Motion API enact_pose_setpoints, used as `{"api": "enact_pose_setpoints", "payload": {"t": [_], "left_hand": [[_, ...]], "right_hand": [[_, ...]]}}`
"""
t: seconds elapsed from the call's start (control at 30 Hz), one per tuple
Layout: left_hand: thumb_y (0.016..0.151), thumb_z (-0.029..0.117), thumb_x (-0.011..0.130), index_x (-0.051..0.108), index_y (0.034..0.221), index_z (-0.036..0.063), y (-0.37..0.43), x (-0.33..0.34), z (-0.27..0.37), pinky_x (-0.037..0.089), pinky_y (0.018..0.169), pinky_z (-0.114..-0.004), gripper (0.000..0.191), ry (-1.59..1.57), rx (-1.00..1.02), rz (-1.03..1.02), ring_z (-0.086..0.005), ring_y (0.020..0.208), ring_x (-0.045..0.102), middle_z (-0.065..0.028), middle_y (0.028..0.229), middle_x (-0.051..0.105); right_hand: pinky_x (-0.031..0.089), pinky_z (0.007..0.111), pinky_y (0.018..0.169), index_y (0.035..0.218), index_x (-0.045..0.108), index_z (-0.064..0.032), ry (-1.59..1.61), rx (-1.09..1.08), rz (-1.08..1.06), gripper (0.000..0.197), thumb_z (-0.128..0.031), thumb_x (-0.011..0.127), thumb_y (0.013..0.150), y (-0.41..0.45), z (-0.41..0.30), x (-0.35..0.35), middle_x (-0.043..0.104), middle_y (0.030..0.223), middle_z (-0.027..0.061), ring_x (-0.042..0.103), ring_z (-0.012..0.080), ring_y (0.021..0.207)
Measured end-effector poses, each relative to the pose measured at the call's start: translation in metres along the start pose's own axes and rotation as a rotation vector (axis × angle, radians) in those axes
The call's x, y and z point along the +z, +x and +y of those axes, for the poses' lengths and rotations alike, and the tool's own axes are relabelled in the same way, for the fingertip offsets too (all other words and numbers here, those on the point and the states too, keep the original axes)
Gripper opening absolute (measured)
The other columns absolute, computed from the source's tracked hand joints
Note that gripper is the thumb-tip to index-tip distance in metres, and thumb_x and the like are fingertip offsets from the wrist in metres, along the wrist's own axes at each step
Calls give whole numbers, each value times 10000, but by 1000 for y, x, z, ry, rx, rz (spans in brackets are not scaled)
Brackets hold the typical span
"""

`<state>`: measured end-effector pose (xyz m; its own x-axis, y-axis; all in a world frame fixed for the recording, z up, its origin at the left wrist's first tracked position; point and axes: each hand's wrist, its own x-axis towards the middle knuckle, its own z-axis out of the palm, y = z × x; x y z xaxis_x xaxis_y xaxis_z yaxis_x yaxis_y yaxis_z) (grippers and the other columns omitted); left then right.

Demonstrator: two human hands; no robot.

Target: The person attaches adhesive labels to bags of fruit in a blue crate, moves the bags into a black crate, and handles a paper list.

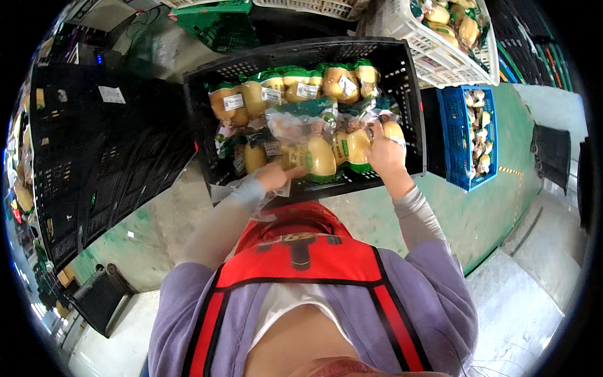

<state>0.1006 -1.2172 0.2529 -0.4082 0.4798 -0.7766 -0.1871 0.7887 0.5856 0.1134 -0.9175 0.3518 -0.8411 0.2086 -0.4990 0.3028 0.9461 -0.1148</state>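
Before me is a black plastic crate (414, 136) with several clear-and-green bags of pale yellow produce, possibly potatoes. Bags with white labels, such as a labelled bag (228, 106), line its far side. More bags lie in the near half, among them a bag with a large oval piece (321, 158). My left hand (278, 175) is at the crate's near edge, over the lower bags, with a finger extended; whether it grips anything is unclear. At the right end, my right hand (387, 150) lies on a bag beside another bag (392, 129), fingers pointing away from me; its grip is partly hidden.
Stacked black crates (108, 155) stand close on the left. A white crate (445, 66) of bagged produce is at the upper right, and a blue crate (495, 141) with bags is on the right. Behind stands a green crate (214, 23).
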Motion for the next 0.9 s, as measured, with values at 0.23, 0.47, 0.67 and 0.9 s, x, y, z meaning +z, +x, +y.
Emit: {"api": "enact_pose_setpoints", "payload": {"t": [0.23,0.47,0.67,0.9], "left_hand": [[789,741,453,577,1217,159,-38,-7,26,469,824,-481,733,219,73,177,-390,964,612,-217,1085,631],[866,514,557,690,860,21,-148,-96,-10,436,518,-335,511,-327,340,200,-175,517,530,-65,659,629],[966,371,451,655,1079,33,-346,-178,-126,435,675,-230,411,-824,843,408,-84,759,565,-44,830,653],[933,556,373,654,997,-25,-543,-206,-236,335,458,-186,649,-701,742,1078,-56,517,477,-98,754,651]], "right_hand": [[348,474,1043,1243,533,-133,8,-869,189,523,-205,671,743,-23,-86,52,481,1316,165,396,364,1274],[355,463,1009,1107,630,-176,-248,-816,82,396,-261,696,726,-14,-96,62,557,1245,43,422,295,1263],[496,424,842,1112,659,-110,-199,-638,-124,386,-300,636,776,-2,-250,-37,656,1059,153,631,323,955],[484,305,809,1114,609,-7,386,-1483,424,294,-100,661,839,-81,-530,-176,665,964,103,632,201,882]]}}
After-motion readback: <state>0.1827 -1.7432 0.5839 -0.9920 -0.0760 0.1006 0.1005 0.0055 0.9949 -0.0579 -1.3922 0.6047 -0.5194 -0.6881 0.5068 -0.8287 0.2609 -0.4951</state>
